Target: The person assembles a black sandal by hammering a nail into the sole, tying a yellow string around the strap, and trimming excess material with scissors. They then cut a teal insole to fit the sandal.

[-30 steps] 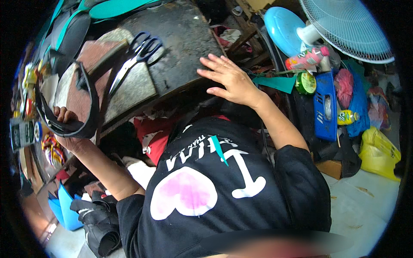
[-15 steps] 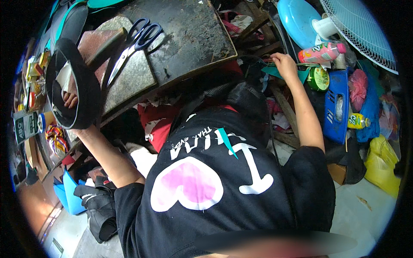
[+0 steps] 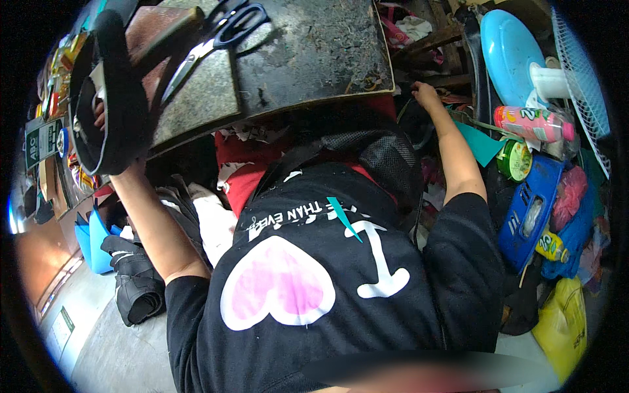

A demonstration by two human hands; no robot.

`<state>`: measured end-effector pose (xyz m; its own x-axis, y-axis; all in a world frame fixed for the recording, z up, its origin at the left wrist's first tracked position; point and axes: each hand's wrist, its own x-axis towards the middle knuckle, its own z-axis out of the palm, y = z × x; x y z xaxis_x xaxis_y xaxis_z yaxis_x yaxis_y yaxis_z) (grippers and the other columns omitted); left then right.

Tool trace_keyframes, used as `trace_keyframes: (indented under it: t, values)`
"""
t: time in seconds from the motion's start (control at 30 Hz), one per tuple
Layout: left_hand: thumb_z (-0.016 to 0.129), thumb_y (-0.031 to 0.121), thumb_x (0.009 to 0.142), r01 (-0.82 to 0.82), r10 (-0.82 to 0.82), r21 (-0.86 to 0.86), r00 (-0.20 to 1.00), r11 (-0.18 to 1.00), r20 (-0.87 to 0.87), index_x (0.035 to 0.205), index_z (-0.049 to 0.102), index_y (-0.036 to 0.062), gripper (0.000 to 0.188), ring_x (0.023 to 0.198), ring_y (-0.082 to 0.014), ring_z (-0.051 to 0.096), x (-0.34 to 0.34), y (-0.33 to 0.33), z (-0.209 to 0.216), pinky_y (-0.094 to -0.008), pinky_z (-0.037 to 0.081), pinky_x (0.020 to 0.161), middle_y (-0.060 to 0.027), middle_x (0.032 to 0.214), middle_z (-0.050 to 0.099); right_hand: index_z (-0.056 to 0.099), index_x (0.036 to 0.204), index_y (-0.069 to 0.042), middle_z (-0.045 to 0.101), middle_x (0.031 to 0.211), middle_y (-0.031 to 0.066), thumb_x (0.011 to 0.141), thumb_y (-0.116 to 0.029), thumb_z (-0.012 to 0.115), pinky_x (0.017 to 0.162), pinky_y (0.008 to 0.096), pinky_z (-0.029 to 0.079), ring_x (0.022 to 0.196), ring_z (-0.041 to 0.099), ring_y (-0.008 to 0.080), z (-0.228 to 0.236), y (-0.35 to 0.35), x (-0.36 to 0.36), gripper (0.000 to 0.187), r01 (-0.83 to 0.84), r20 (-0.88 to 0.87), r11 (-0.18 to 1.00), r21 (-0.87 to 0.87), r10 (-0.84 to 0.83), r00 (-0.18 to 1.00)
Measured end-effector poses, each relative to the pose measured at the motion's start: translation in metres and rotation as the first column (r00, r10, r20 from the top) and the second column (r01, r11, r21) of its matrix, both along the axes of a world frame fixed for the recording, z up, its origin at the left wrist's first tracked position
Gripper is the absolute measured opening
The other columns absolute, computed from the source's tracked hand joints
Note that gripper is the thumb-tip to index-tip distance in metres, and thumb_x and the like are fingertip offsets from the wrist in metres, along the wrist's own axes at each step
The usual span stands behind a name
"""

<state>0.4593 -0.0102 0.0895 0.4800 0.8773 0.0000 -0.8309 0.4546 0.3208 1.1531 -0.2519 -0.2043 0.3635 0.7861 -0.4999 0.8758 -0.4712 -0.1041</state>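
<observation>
At the far left, a wide black strip bent into a loop (image 3: 124, 98) is held up by my left hand (image 3: 99, 116). Its curled fingers show through the loop, and the rest of the hand is behind the strip. Scissors with dark blue handles (image 3: 239, 26) lie with parted blades on a grey stone slab (image 3: 208, 85), beside the loop. My right hand (image 3: 426, 95) reaches past the table's right edge, low over dark clutter. Its fingertips are small and partly lost there, so whether they grip anything is unclear. A teal sheet piece (image 3: 478, 143) lies to the right of that forearm.
A worn black tabletop (image 3: 308, 52) spans the top. On the right are a blue fan (image 3: 514, 56), a pink bottle (image 3: 527, 123), a green round tub (image 3: 515, 160), a blue basket (image 3: 534, 209) and a yellow bag (image 3: 560, 327). A black roll (image 3: 141, 298) lies lower left on the floor.
My right hand has moved left, away from the teal piece and toward the table's edge. The left hand still holds the black loop. The whole view has shifted a little.
</observation>
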Motion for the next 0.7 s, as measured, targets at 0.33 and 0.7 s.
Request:
trace_keyframes:
  t: [0.33,0.7]
  values:
    - [0.056,0.018,0.095,-0.086,0.075,-0.062,0.984,0.994,-0.161,0.097,0.051,0.0036,0.015,0.067,-0.0120,0.048,0.004,-0.008,0.019,-0.0201,0.042,0.057,-0.0017,0.079,0.047,0.061,0.128,-0.016,0.052,0.139,0.0084,0.094,-0.024,0.056,0.110,0.0514,0.033,0.135,0.039,0.0292,-0.038,-0.034,0.030,0.036,0.076,0.352,0.975,-0.210,0.003,0.936]
    - [0.056,0.018,0.096,-0.117,0.106,-0.039,0.972,0.992,-0.209,0.099,0.052,0.0028,0.016,0.067,-0.0119,0.048,0.009,-0.016,0.025,-0.0201,0.042,0.056,-0.0021,0.080,0.047,0.046,0.144,-0.011,0.023,0.160,0.0117,0.099,-0.022,0.043,0.114,0.0592,0.026,0.148,0.014,0.0392,-0.099,-0.103,-0.055,0.046,-0.244,-0.187,0.776,-0.581,0.165,0.968]
